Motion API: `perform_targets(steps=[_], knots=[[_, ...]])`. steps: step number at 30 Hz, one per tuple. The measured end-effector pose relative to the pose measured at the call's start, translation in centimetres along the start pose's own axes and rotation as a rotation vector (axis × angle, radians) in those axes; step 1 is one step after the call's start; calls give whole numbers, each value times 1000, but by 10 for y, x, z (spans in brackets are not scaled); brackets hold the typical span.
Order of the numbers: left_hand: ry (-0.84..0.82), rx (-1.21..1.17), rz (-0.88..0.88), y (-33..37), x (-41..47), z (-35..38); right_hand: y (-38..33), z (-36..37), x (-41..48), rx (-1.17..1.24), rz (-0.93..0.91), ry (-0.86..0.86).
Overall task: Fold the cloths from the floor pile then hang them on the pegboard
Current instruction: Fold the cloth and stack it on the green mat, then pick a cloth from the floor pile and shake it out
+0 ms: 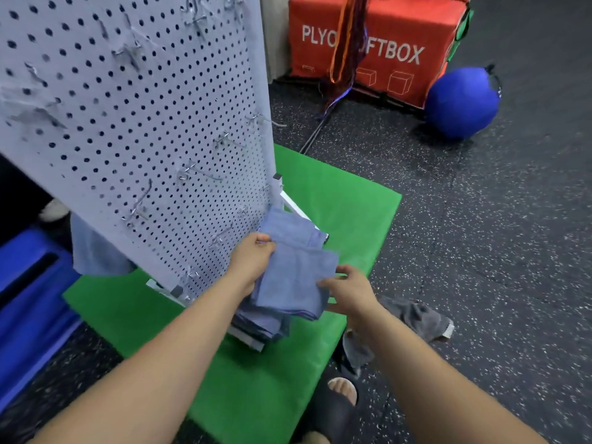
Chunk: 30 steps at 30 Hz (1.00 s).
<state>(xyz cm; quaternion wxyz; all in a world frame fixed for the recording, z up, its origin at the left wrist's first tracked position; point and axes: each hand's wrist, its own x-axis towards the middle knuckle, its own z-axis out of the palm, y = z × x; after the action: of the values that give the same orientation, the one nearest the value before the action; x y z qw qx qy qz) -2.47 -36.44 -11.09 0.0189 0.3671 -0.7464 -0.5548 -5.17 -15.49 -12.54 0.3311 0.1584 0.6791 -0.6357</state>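
At the foot of the pegboard (134, 123), both hands work a folded blue cloth (294, 277). Left hand (253, 261) is clenched on the cloth's upper left edge. Right hand (349, 290) pinches its right edge with the fingertips. Below it, more blue cloths (259, 322) lie stacked on the pegboard's base. A grey cloth (416, 315) lies crumpled on the floor (480, 251), beside the green mat (256, 395).
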Motion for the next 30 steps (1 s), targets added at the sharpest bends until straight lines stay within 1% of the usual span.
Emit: perform_targets(steps=[3, 6, 9, 11, 12, 14, 17, 19, 22, 25, 27, 30], knots=[[14, 62, 32, 12, 39, 12, -8, 7, 34, 40, -24, 72], [57, 156, 89, 20, 67, 24, -16, 17, 62, -12, -88, 150], [136, 262, 182, 29, 84, 31, -25, 30, 81, 63, -103, 84], [189, 289, 211, 33, 95, 34, -30, 38, 88, 139, -92, 21], [210, 298, 220, 35, 100, 34, -31, 40, 93, 137, -87, 5], [226, 352, 263, 33, 105, 35, -27, 41, 100, 99, -85, -6], [155, 467, 345, 24, 107, 36, -11, 32, 107, -15, -92, -7], [141, 508, 383, 18, 101, 37, 0, 20, 109, -75, -107, -7], [215, 484, 454, 14, 76, 41, 11, -3, 105, -143, -115, 15], [300, 572, 539, 13, 51, 52, 24, -33, 101, -242, -133, 58], [225, 606, 563, 12, 42, 64, 34, -55, 96, -328, -147, 88], [30, 647, 569, 3, 31, 93, 52, -90, 88, -509, -167, 132]])
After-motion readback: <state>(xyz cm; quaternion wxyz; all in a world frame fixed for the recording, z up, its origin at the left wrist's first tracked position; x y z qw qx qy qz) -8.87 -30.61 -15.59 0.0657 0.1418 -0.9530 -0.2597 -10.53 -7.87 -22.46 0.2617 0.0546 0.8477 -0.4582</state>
